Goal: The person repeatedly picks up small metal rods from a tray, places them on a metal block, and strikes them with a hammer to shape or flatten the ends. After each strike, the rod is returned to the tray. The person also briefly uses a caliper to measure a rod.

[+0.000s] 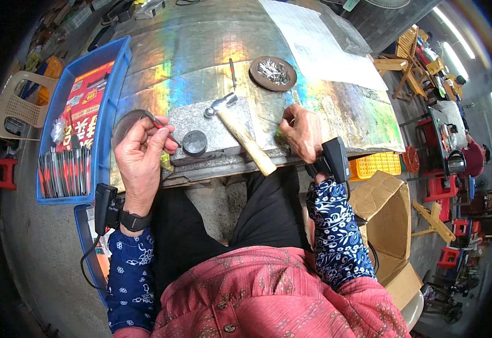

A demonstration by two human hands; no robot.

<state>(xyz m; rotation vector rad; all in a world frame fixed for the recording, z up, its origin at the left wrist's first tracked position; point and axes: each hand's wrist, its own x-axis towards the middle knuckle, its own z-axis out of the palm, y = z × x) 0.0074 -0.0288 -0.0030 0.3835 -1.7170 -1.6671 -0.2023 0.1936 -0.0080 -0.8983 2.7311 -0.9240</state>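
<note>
At the near left of the worktable (pixel 195 62), the person's left hand (pixel 139 151) is raised with thumb and fingers pinching a slim dark-and-red tool (pixel 154 119). The tool slants from far left to near right; its near end is just beside a black round disc (pixel 194 143), and contact cannot be determined. The disc rests on the near left part of a grey stone block (pixel 181 116). A ball-peen hammer (pixel 246 139) lies across the block, head on the far side, wooden handle extending near and right past the block.

To the right of the hammer, the right hand (pixel 302 135) is held low with fingers curled; whether its fingertips grip anything cannot be told. Beyond it stands a round brown dish (pixel 255 78) containing small metallic pieces (pixel 272 71); a slim dark rod (pixel 232 73) lies to its left. At far left, a blue plastic tray (pixel 123 70) contains a row of slim black-and-red articles (pixel 65 170).
</note>
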